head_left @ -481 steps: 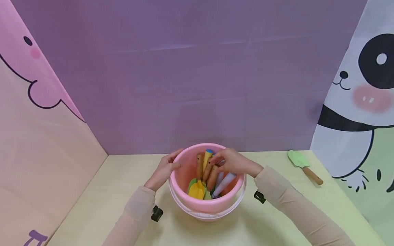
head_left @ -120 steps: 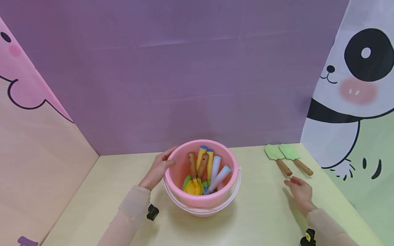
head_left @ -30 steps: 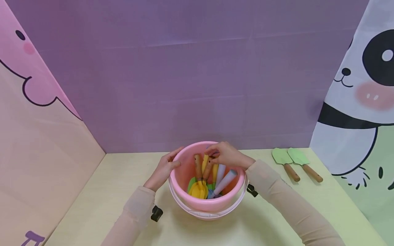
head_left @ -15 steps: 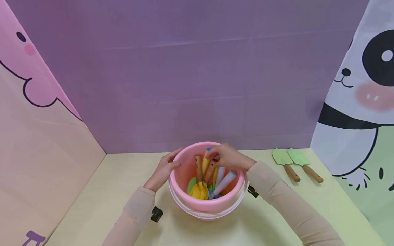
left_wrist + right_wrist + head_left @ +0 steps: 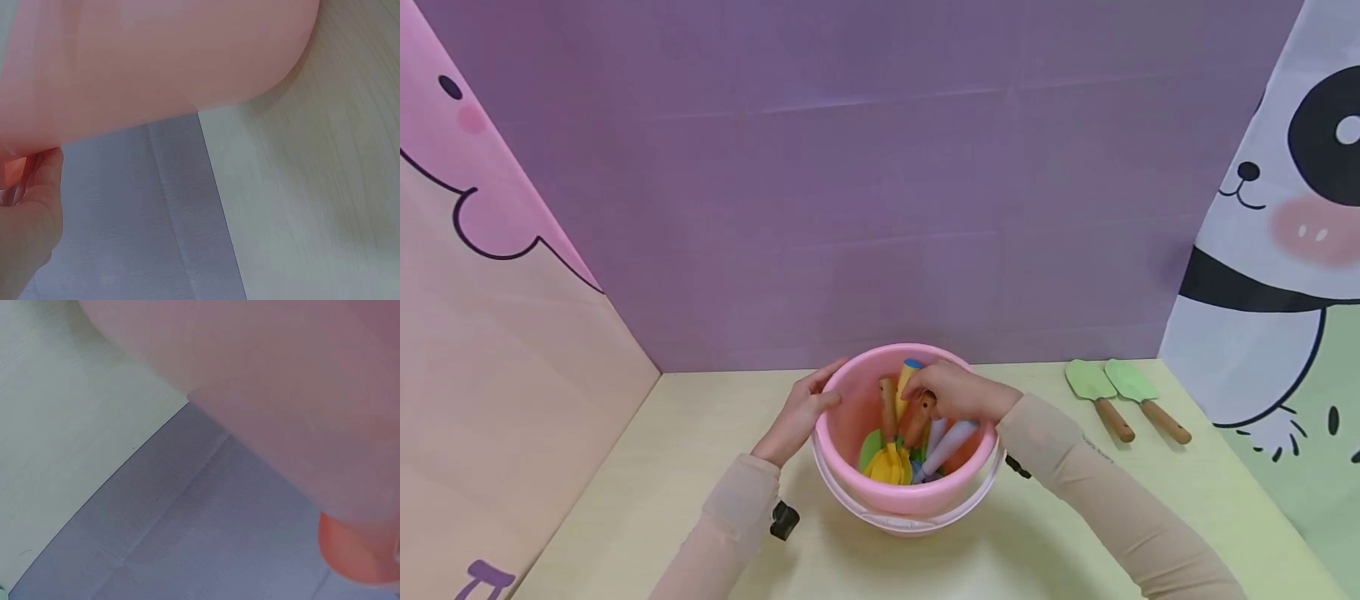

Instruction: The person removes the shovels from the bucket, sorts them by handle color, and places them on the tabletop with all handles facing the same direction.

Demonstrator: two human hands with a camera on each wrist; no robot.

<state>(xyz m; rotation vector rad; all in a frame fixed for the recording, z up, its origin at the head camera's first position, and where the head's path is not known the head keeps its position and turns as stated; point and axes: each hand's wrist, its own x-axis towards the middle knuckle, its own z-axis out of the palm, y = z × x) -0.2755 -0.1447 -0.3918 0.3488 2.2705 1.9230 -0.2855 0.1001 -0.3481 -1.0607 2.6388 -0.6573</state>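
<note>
A pink bucket (image 5: pixel 902 502) stands upright at the back middle of the table. My left hand (image 5: pixel 797 414) grips its left rim, thumb inside; in the left wrist view this hand (image 5: pixel 34 215) is at the bucket's edge. My right hand (image 5: pixel 957 390) reaches into the bucket, curled fingers around the top of a wooden-handled tool (image 5: pixel 917 425); its lower end is hidden among yellow heads. Beside it stand another wooden handle (image 5: pixel 887 407), a blue-tipped yellow handle (image 5: pixel 907 382) and pale lilac handles (image 5: pixel 951 442). The right wrist view shows the bucket's wall (image 5: pixel 281 381), no fingers.
Two green spatulas with wooden handles (image 5: pixel 1116 421) lie side by side at the back right of the table. A purple cloth wall (image 5: pixel 880 208) rises right behind the bucket. The bucket's white bail (image 5: pixel 902 525) hangs down in front.
A second green spatula joined the first on the table between the oldest frame and four seconds ago. My right hand then returned to the bucket; lately the wooden handle has tilted right.
</note>
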